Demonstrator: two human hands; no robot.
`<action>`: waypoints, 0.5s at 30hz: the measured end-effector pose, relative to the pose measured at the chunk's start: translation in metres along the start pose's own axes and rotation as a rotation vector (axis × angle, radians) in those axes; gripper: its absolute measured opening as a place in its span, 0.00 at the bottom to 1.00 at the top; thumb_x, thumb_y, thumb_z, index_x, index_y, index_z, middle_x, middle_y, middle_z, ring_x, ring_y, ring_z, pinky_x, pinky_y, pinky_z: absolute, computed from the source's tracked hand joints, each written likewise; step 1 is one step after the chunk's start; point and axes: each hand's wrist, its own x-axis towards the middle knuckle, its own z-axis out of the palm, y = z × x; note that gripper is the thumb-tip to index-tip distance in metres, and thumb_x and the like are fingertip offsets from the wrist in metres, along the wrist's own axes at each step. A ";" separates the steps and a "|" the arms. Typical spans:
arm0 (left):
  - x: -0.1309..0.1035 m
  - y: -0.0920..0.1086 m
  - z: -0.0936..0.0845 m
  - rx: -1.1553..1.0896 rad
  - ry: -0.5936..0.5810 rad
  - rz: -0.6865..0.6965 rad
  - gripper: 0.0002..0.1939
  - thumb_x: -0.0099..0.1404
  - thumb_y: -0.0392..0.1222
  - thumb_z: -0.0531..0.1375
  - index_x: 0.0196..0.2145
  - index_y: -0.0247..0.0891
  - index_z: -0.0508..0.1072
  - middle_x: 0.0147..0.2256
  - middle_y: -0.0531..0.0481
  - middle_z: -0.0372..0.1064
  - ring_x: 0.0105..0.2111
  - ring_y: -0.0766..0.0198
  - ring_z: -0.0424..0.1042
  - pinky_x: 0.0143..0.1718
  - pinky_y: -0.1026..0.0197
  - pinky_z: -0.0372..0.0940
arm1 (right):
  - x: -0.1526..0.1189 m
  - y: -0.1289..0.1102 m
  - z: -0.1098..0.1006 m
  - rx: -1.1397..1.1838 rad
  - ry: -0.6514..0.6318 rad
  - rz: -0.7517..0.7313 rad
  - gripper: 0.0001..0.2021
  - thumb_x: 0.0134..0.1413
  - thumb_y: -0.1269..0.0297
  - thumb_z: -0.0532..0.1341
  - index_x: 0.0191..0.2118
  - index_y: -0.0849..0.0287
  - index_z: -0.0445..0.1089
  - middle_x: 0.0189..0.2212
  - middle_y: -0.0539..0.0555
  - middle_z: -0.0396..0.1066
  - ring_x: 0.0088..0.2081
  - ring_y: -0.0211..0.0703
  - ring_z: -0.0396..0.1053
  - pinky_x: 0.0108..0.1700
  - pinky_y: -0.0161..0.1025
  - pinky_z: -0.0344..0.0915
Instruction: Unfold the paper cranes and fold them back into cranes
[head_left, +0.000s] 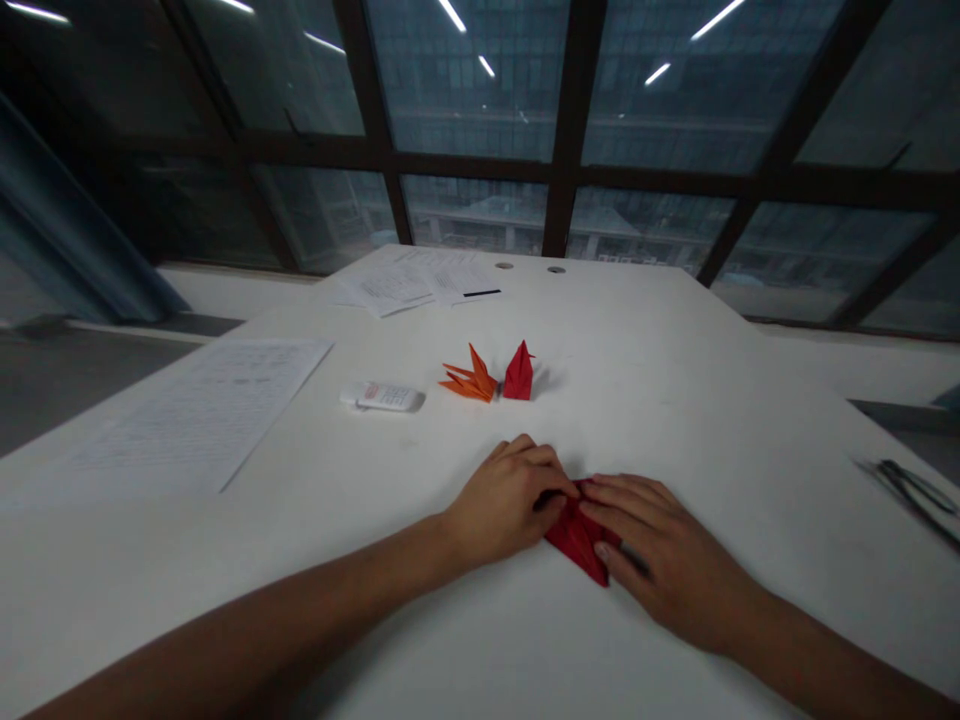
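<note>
A piece of red folded paper (577, 540) lies on the table close to me, with several creases and a pointed corner toward me. My left hand (514, 497) has its fingers curled, and its thumb and fingertips pinch the paper's upper left edge. From the right, my right hand (656, 545) covers part of the same sheet, its fingers pressing the top and its thumb near the lower right edge. Beyond my hands, a red origami piece (519, 373) stands upright next to an orange spiky origami piece (471, 378).
A white tube or bottle with printing (382, 396) lies left of the origami. Printed sheets (187, 410) cover the left side, and more papers (412, 282) lie at the back with a dark strip. Dark-handled scissors (915, 495) rest near the right edge. Windows stand behind the white table (712, 400).
</note>
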 end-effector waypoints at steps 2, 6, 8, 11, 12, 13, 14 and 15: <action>0.000 0.001 -0.001 0.009 -0.001 -0.004 0.13 0.69 0.37 0.60 0.48 0.49 0.80 0.41 0.51 0.75 0.45 0.56 0.68 0.48 0.53 0.63 | 0.000 -0.001 0.000 -0.006 0.011 -0.002 0.20 0.65 0.65 0.62 0.61 0.56 0.71 0.61 0.59 0.73 0.62 0.55 0.69 0.65 0.63 0.66; 0.000 0.005 -0.001 0.005 0.003 -0.032 0.16 0.67 0.35 0.59 0.51 0.46 0.76 0.44 0.50 0.76 0.46 0.55 0.68 0.48 0.52 0.63 | 0.000 -0.002 0.000 -0.003 0.039 0.000 0.20 0.64 0.67 0.63 0.60 0.56 0.71 0.61 0.60 0.73 0.61 0.56 0.70 0.63 0.62 0.67; 0.000 0.007 -0.001 0.004 0.005 -0.042 0.16 0.67 0.35 0.59 0.52 0.44 0.74 0.45 0.50 0.76 0.47 0.54 0.68 0.49 0.51 0.63 | 0.000 -0.001 0.001 0.003 0.035 -0.001 0.20 0.63 0.66 0.63 0.60 0.56 0.70 0.61 0.60 0.73 0.61 0.56 0.70 0.63 0.62 0.67; -0.001 0.011 -0.003 0.043 0.001 -0.019 0.17 0.68 0.36 0.57 0.54 0.45 0.73 0.46 0.51 0.76 0.47 0.54 0.68 0.49 0.51 0.62 | 0.000 0.000 0.001 -0.001 0.022 0.000 0.21 0.63 0.65 0.63 0.61 0.55 0.70 0.61 0.60 0.73 0.61 0.56 0.70 0.63 0.62 0.67; -0.001 0.012 -0.003 0.065 -0.001 -0.005 0.18 0.68 0.36 0.57 0.55 0.46 0.72 0.46 0.50 0.76 0.47 0.54 0.67 0.49 0.51 0.62 | 0.000 0.000 0.001 -0.003 0.021 0.002 0.21 0.63 0.65 0.63 0.61 0.55 0.70 0.61 0.60 0.73 0.60 0.56 0.70 0.63 0.62 0.67; -0.002 0.014 -0.004 0.089 -0.003 0.009 0.19 0.68 0.37 0.58 0.56 0.46 0.72 0.45 0.50 0.76 0.46 0.54 0.67 0.49 0.51 0.62 | 0.000 0.000 0.001 -0.005 0.022 0.003 0.21 0.63 0.66 0.63 0.61 0.54 0.70 0.60 0.59 0.73 0.60 0.56 0.70 0.63 0.62 0.67; -0.003 0.016 -0.004 0.114 -0.005 0.023 0.20 0.67 0.38 0.58 0.56 0.45 0.71 0.44 0.50 0.76 0.46 0.54 0.67 0.49 0.50 0.62 | 0.000 0.000 0.001 -0.005 0.024 0.005 0.21 0.63 0.66 0.63 0.61 0.54 0.70 0.60 0.59 0.73 0.60 0.56 0.70 0.63 0.62 0.66; -0.003 0.018 -0.004 0.141 -0.006 0.034 0.20 0.67 0.39 0.59 0.56 0.45 0.71 0.44 0.49 0.75 0.46 0.54 0.67 0.49 0.50 0.62 | 0.000 0.000 0.001 -0.004 0.028 0.007 0.21 0.63 0.67 0.63 0.61 0.54 0.70 0.60 0.59 0.73 0.60 0.56 0.70 0.63 0.62 0.66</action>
